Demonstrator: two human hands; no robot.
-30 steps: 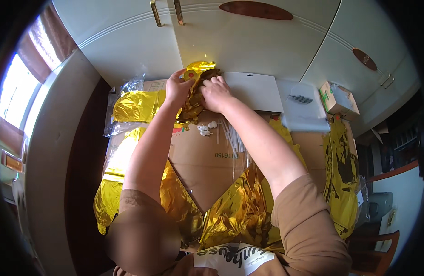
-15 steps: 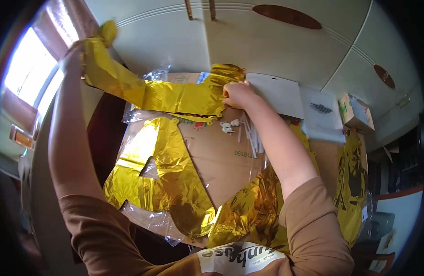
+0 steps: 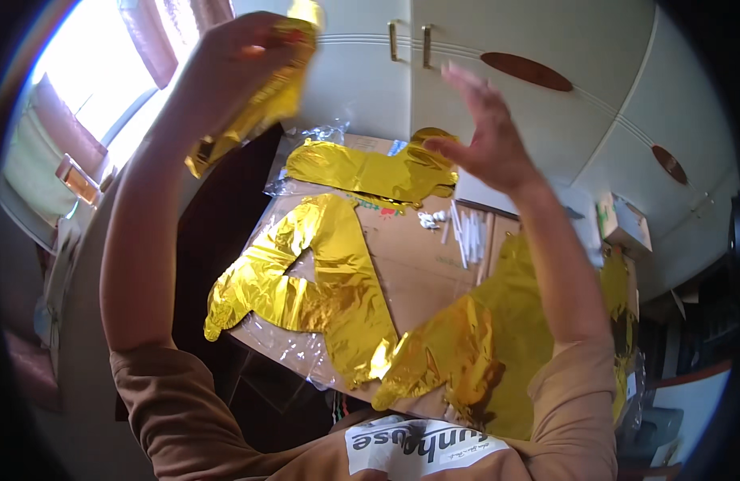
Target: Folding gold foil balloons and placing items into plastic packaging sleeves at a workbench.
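My left hand (image 3: 249, 56) is raised at the upper left, its fingers closed on a gold foil balloon (image 3: 265, 116) that hangs flat and uninflated. My right hand (image 3: 494, 144) is lifted over the back of the cardboard, fingers spread, with nothing in it. Below and left of it lies another flat gold foil balloon (image 3: 358, 170). Nearer me is an A-shaped gold foil balloon (image 3: 346, 276) with a hole in its middle. A further gold foil balloon (image 3: 498, 341) spreads at the near right, partly behind my right forearm.
Brown cardboard (image 3: 414, 284) lies under the balloons. On it are several white straws (image 3: 468, 236) and a small white bundle (image 3: 428, 220). A small open box (image 3: 624, 226) stands at the back right. Pale cabinet doors (image 3: 538, 36) rise behind, and a window (image 3: 89, 80) is at left.
My left hand has swung right and upward with a gold balloon, which has come away from the one at the back. My right hand has let go of that back balloon and risen.
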